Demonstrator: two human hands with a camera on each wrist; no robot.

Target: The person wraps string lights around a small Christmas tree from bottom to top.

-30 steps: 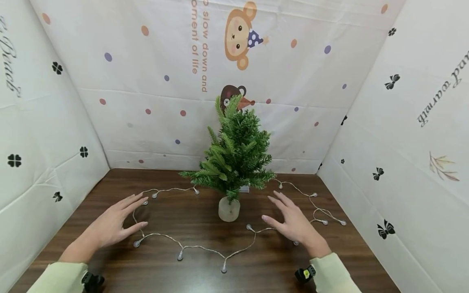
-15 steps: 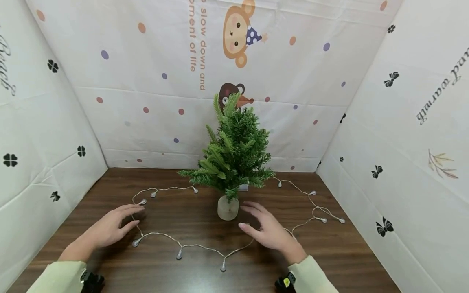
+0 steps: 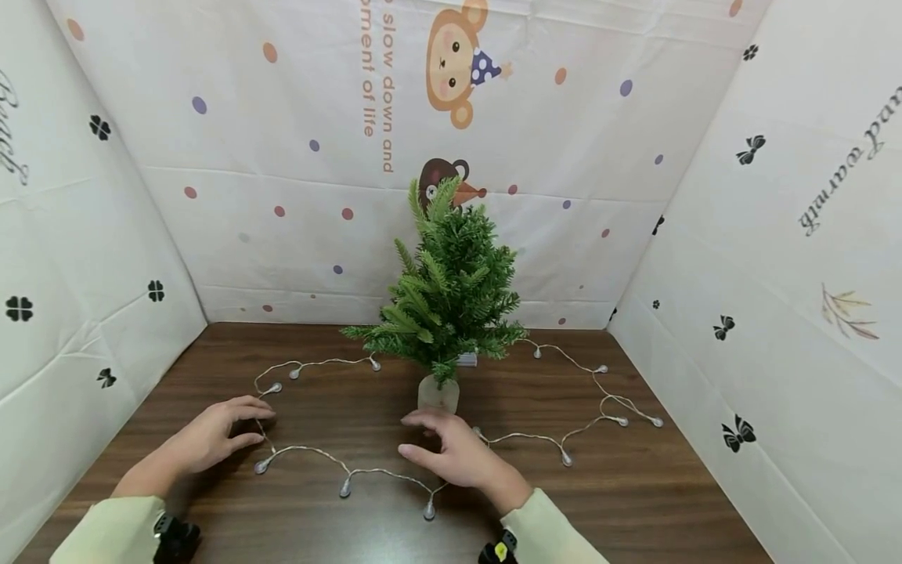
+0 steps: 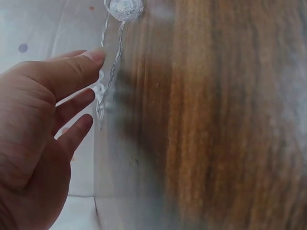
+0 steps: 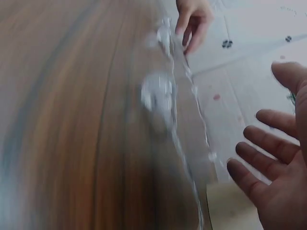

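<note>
A string of lights [image 3: 345, 489] with round clear bulbs lies in a loose loop on the table, around a small artificial Christmas tree [image 3: 454, 298]. The tree stands upright on a pale round base [image 3: 438, 391]. At the loop's left side hovers my left hand [image 3: 214, 435], fingers loosely bent over the wire; whether they touch it I cannot tell. Close to its thumb hangs a bulb [image 4: 126, 7] in the left wrist view. My right hand [image 3: 461, 454] is in front of the base, holding nothing, fingers spread in the right wrist view, and hides part of the wire.
A small white box [image 3: 467, 359] sits partly hidden behind the tree. The dark wooden table [image 3: 634, 501] is closed in by printed white cloth [image 3: 282, 141] at the back and both sides. Black devices [image 3: 176, 539] are strapped to both wrists.
My right hand has moved left across the table, from the right of the tree to in front of its base. The left hand has lowered slightly, its fingers bending more. The lights stay put.
</note>
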